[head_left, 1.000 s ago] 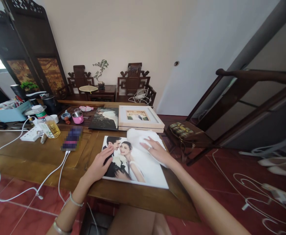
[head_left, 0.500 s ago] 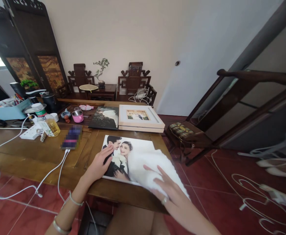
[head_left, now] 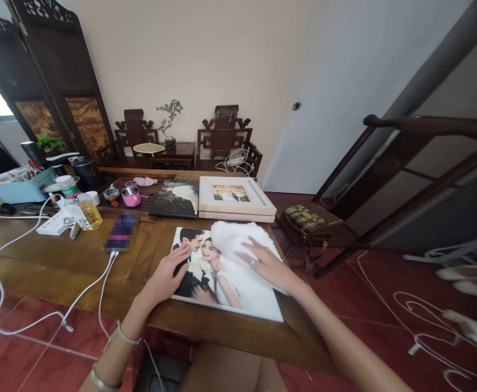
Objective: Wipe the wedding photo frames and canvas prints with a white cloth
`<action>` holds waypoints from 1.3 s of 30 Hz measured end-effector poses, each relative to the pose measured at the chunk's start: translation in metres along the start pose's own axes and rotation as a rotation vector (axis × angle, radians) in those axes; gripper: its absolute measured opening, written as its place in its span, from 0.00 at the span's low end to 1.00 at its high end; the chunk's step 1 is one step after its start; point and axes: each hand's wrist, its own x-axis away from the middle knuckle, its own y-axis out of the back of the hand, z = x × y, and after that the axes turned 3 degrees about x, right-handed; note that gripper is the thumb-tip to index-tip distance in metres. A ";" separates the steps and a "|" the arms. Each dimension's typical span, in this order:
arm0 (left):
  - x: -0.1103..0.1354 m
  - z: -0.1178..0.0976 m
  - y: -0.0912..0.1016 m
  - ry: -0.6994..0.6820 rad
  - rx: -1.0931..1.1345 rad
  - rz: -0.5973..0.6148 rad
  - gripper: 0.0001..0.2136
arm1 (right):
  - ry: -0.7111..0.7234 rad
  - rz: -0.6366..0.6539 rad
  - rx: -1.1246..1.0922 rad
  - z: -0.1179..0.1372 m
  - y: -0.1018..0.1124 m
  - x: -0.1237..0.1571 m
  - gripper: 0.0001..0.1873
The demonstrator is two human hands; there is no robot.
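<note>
A large photo print [head_left: 238, 294] of a couple lies flat on the wooden table [head_left: 59, 256] near its front edge. My left hand [head_left: 165, 276] rests flat on the print's left side, fingers spread, holding nothing. My right hand [head_left: 267, 264] presses a white cloth [head_left: 232, 239] onto the upper right part of the print, fingers laid flat over the cloth.
Behind the print lie a white framed picture [head_left: 235, 197] and a dark photo panel [head_left: 175, 197]. A phone [head_left: 122, 231] with a white cable, a power strip [head_left: 53, 224], bottles, a pink cup [head_left: 132, 196] and a blue tray [head_left: 20, 188] crowd the table's left. Wooden chair right.
My right hand has swept the cloth from the print's near right corner back up to its far right part. The left hand has stayed put.
</note>
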 end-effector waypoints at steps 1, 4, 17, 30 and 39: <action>0.000 0.000 0.001 0.003 0.004 0.001 0.18 | -0.009 -0.028 0.011 -0.002 -0.001 -0.010 0.26; 0.000 -0.001 0.001 0.010 0.014 0.001 0.19 | -0.014 -0.093 0.041 -0.002 -0.007 -0.019 0.24; 0.000 0.000 -0.003 0.003 0.000 -0.010 0.18 | 0.393 -0.013 0.126 0.054 -0.019 0.108 0.09; -0.001 -0.003 0.001 0.005 0.022 -0.011 0.18 | 0.094 -0.049 0.019 0.030 -0.011 -0.031 0.24; 0.000 0.000 -0.002 0.004 0.012 -0.020 0.18 | 0.239 -0.058 0.032 0.053 -0.025 0.073 0.15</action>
